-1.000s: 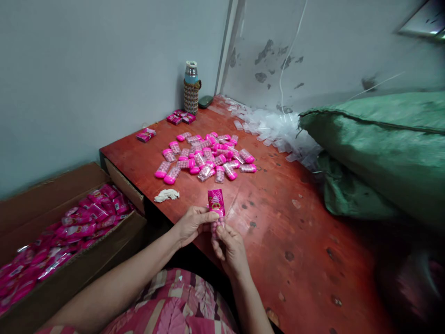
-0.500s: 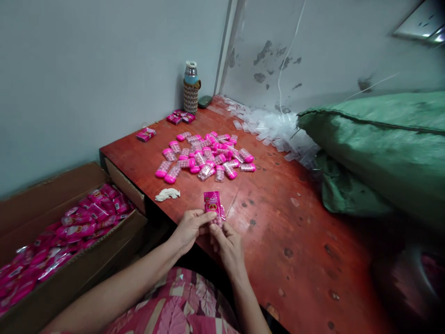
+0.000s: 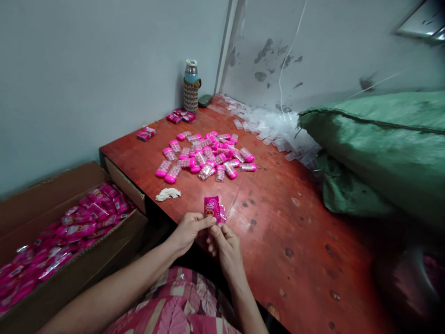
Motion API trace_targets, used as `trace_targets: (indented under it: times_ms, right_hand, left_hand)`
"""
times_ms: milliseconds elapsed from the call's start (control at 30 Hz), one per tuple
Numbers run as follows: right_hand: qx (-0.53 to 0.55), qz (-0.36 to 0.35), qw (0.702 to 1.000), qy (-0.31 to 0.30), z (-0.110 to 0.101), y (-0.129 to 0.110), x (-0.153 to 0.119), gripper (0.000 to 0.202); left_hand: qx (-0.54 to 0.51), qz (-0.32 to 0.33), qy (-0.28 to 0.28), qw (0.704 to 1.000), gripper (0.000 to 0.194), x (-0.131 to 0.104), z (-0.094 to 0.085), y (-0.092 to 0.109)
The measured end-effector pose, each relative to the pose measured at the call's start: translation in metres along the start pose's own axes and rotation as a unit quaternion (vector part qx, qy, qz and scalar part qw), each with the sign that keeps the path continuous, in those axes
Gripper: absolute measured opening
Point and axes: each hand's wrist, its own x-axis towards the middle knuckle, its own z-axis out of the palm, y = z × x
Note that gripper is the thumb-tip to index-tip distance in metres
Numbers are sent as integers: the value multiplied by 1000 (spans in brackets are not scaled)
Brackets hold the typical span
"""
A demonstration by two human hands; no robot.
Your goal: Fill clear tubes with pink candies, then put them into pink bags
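Note:
A pink printed packet (image 3: 212, 207) stands upright at the table's near edge, pinched between the thumb and fingers of my left hand (image 3: 192, 230). My right hand (image 3: 225, 242) is closed at the packet's lower right corner, its thumb touching there. Another small pink piece with clear wrap (image 3: 222, 214) shows just behind the packet, by my right fingertips. Beyond my hands lies a loose pile of clear containers with pink caps and pale pink balls inside (image 3: 207, 155).
A crumpled white scrap (image 3: 168, 194) lies on the red table (image 3: 278, 222). A cardboard box (image 3: 99, 260) of pink packs stands left. Behind are a bottle (image 3: 191, 90), pink packs (image 3: 146, 134) and clear plastic pieces (image 3: 274, 125). A green sack (image 3: 382, 125) bulges over the right.
The packet has sunk a little lower between my hands, and my left thumb now covers its bottom edge. The pink balls seen below it before are now hidden.

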Motion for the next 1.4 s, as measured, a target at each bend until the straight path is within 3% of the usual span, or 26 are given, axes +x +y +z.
trace_targets:
  times_ms: [133,333,433,533,567,633,733,833,933,1033,1133,1233,1300,1400]
  right_hand:
    - [53,-17,998,-26,-4,1,-2,18]
    - [134,-14,991,-3,0,4,9,17]
    - [130,-16,991,-23,4,-2,11,21]
    - [101,-35,994,-7,-2,-10,10,17]
    - [87,-42,995,3,-5,-12,10,16]
    - [63,-53,996,21,-14,-14,10,17]
    - [35,-67,996,36,-23,-14,10,18]
    - [6,-70,997,37,-27,-14,7,18]
    - [-25,-60,997,40,-30,-13,2,19]
    - [-52,-56,996,49,-34,-12,2,21]
    - [-102,-92,986,93,-36,-11,8,20]
    - [-127,-148,972,130,-33,-12,18,26]
    - [-103,-151,977,106,-29,-17,23,31]
    - [-56,-123,988,74,-24,-27,27,24]
  left_hand:
    - [-24,10,60,998,25,0,-2,0]
    - [-36,16,41,998,22,-7,6,-9]
    - [-84,105,132,982,22,-25,-6,6]
    - [-105,270,261,921,46,-46,-33,31]
    - [-83,319,292,898,56,-51,-41,37]
    - [18,360,319,876,59,-53,-53,41]
    - [318,307,276,854,41,-33,-49,23]
    - [584,290,175,738,40,0,-30,-3]
    - [705,311,146,621,31,22,-20,-18]
    - [728,334,152,579,23,28,-24,-22]
    - [707,368,158,582,22,27,-30,-23]
    - [663,402,141,615,26,23,-27,-22]
    - [607,400,128,674,29,20,-19,-19]
    - [446,312,157,824,36,15,-5,-8]
